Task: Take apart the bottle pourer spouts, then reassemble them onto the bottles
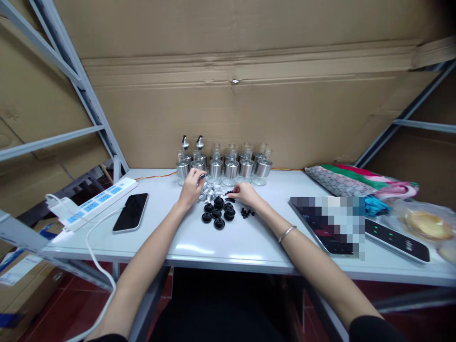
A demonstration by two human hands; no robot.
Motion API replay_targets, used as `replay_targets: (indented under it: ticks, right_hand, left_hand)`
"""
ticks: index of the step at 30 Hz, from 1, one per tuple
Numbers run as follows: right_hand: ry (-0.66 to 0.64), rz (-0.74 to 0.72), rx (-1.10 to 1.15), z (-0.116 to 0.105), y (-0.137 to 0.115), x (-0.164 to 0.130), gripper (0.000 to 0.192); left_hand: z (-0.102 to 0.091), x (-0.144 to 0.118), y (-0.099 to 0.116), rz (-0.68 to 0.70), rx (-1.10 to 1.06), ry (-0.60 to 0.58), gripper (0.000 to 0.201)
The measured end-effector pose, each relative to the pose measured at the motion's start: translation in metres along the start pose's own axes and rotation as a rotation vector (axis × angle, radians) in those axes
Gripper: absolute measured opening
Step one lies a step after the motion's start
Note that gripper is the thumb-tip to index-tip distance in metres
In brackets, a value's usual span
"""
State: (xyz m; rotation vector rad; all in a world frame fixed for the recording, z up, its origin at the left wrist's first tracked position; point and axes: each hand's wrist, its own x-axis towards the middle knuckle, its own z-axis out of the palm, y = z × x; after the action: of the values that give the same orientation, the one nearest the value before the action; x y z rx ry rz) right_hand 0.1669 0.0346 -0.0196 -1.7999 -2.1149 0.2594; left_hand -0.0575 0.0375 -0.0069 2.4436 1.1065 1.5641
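Observation:
My left hand [191, 187] is closed on a small silver-and-black piece [202, 176], just in front of the bottles. My right hand [245, 194] is pinched at the little black parts [230, 199]; what its fingertips hold, if anything, is too small to make out. Between the hands lies a heap of shiny silver and clear parts [213, 192]. Nearer to me are several black ribbed stoppers [218, 222]. Tiny black caps [245, 213] are scattered below my right hand. Glass bottles with metal sleeves [231, 168] stand in rows behind, two with silver pourers [200, 142] on top.
On the left lie a phone [131, 212] and a white power strip [101, 202] with a cable. To the right are a tablet [320, 228], partly blurred, a black-topped device [397, 241], a patterned cloth bag [356, 180] and plastic-wrapped food [427, 224]. Cardboard [249, 109] walls the back.

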Motion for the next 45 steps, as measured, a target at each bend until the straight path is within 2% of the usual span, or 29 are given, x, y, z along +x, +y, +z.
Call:
replay_targets:
  ticks: [12, 19, 23, 29, 35, 41, 45]
  right_hand:
    - [-0.054, 0.017, 0.028, -0.006, 0.007, -0.003, 0.028]
    - [0.076, -0.137, 0.005, 0.007, 0.007, -0.001, 0.022]
    - [0.137, -0.215, -0.048, 0.013, 0.01, -0.003, 0.031]
    - [0.037, -0.364, -0.058, 0.019, 0.013, 0.002, 0.023]
    - [-0.017, -0.377, -0.049, 0.019, 0.012, 0.006, 0.016]
    - [-0.072, -0.382, 0.02, 0.009, 0.019, 0.006, 0.013]
    - [-0.068, -0.392, 0.051, 0.006, 0.017, 0.005, 0.014]
  left_hand:
    - [-0.001, 0.0, 0.001, -0.005, -0.015, -0.012, 0.016]
    - [0.0, 0.0, -0.001, 0.003, -0.006, -0.002, 0.016]
    - [0.0, 0.0, -0.001, 0.01, -0.006, 0.0, 0.016]
    - [0.0, 0.0, 0.001, 0.008, -0.011, -0.001, 0.016]
    - [0.001, -0.001, 0.0, 0.001, -0.022, -0.02, 0.016]
    - [0.0, 0.0, 0.001, -0.003, -0.018, -0.018, 0.016]
    - [-0.001, 0.0, 0.002, -0.008, -0.018, -0.023, 0.016]
